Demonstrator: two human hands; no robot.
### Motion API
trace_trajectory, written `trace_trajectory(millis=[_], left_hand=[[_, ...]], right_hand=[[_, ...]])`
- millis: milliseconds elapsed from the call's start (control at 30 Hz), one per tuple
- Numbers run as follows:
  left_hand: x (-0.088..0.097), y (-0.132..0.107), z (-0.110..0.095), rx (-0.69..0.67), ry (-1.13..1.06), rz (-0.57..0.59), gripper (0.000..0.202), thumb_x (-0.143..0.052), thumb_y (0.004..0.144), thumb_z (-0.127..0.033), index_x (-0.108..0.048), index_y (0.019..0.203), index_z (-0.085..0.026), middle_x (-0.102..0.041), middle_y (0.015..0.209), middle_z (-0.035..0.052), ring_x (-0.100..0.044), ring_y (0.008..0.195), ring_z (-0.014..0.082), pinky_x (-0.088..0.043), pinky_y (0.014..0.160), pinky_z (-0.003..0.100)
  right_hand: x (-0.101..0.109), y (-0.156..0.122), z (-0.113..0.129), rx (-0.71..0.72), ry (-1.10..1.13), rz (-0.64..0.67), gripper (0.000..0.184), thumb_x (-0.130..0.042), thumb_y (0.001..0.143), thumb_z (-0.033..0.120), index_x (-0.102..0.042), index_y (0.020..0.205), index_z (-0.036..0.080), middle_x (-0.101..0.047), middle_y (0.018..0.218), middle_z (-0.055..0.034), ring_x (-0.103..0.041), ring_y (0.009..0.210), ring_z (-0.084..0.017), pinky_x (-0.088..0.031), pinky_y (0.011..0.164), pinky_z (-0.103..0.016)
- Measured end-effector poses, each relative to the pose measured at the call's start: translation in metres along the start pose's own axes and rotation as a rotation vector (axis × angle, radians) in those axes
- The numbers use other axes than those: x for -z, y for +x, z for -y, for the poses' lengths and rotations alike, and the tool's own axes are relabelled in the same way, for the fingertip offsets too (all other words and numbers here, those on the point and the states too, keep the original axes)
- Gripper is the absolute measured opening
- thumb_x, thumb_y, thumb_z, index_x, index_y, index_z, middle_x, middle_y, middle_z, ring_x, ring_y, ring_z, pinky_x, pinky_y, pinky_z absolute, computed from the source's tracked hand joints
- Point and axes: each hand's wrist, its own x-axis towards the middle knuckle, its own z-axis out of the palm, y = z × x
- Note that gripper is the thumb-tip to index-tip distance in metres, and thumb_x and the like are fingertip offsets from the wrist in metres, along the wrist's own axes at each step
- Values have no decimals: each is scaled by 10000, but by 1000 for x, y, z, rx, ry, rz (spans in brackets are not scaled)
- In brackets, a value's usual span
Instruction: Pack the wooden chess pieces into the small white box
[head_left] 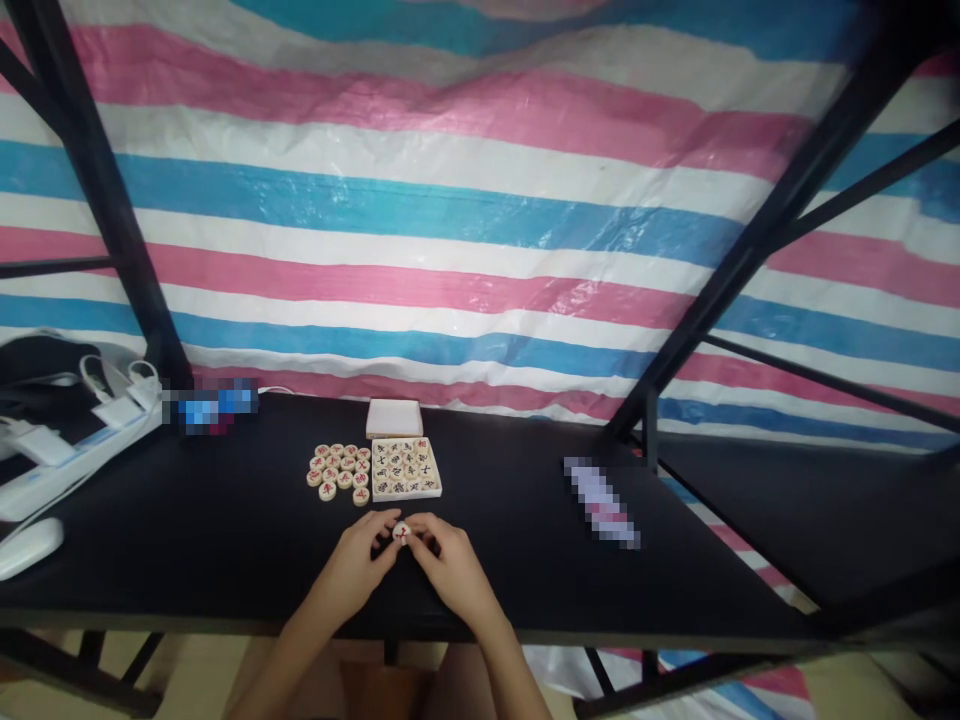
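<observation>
Game piece (402,532) pinched at six o'clock from the packed white box (409,495).
Fingers of the left hand (360,555) and right hand (454,570) grasp its edge over the worktop (525,520); loose pieces (347,464) lie between ten and eleven o'clock. So slight a grip could let it slip, and knuckles brushing forward could scatter those.
</observation>
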Motion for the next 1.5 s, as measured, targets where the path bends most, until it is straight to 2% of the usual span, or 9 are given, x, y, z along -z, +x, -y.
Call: trace_trajectory(millis=[100, 267, 500, 700, 933, 1133, 1267, 1400, 1500], left_hand=[[2, 1, -3, 24, -18, 43, 236, -520, 801, -228, -668, 983, -197, -688, 879, 40, -621, 745, 171, -506, 719, 287], [6, 0, -5, 132, -184, 68, 243, -582, 790, -316, -686, 956, -172, -709, 796, 28, -613, 686, 167, -481, 641, 251], [6, 3, -5, 226, -314, 95, 228, -625, 735, -270, -710, 917, -164, -734, 796, 25, -652, 744, 186, -489, 717, 256], [9, 0, -5, 176, -280, 114, 221, -584, 779, -284, -711, 944, -208, -738, 897, 15, -657, 825, 189, -484, 778, 263], [8, -2, -5, 113, -194, 85, 222, -542, 815, -282, -673, 978, -206, -717, 871, 19, -643, 776, 172, -488, 725, 258], [11, -2, -9, 101, -153, 41, 172, -510, 831, -274, -654, 796, -186, -688, 753, 8, -616, 691, 155, -471, 656, 233], [14, -2, -12, 85, -164, 74, 184, -503, 835, -258, -674, 862, -195, -706, 804, 14, -627, 725, 160, -483, 684, 240], [13, -1, -13, 35, -160, 122, 233, -545, 791, -204, -672, 986, -204, -701, 970, 37, -634, 806, 164, -502, 750, 257], [10, -1, -10, 25, -142, 151, 234, -546, 779, -194, -679, 971, -212, -696, 1002, 41, -639, 847, 173, -512, 777, 272]], right_hand=[[1, 0, 0, -25, 43, -22, 168, -502, 889, 273, -636, 978, 224, -700, 910, -18, -640, 810, -161, -466, 707, -243], [1, -1, -1, -30, 27, -6, 174, -498, 886, 261, -644, 971, 221, -703, 904, -23, -645, 823, -167, -469, 711, -246], [1, -2, 0, -18, -30, 10, 159, -538, 863, 275, -647, 967, 223, -697, 854, -10, -614, 722, -145, -458, 684, -241], [2, -3, -1, -30, -10, -2, 185, -517, 881, 295, -646, 999, 233, -701, 879, -12, -631, 782, -153, -464, 709, -242], [2, -3, -2, -31, 1, 2, 217, -461, 909, 254, -643, 1026, 238, -699, 929, -21, -643, 870, -169, -470, 785, -262], [2, -2, 2, -53, 41, 32, 162, -513, 890, 305, -631, 952, 213, -709, 861, -18, -660, 810, -161, -477, 736, -236], [2, -1, 2, -80, 62, 32, 130, -539, 874, 310, -620, 880, 209, -712, 811, -7, -665, 744, -150, -474, 678, -218], [2, -1, 2, -92, 119, 17, 134, -532, 879, 313, -618, 867, 210, -722, 816, -7, -680, 789, -158, -481, 710, -220], [2, -1, 3, -79, 93, 11, 173, -510, 891, 310, -633, 823, 209, -721, 810, -12, -678, 785, -163, -482, 714, -228]])
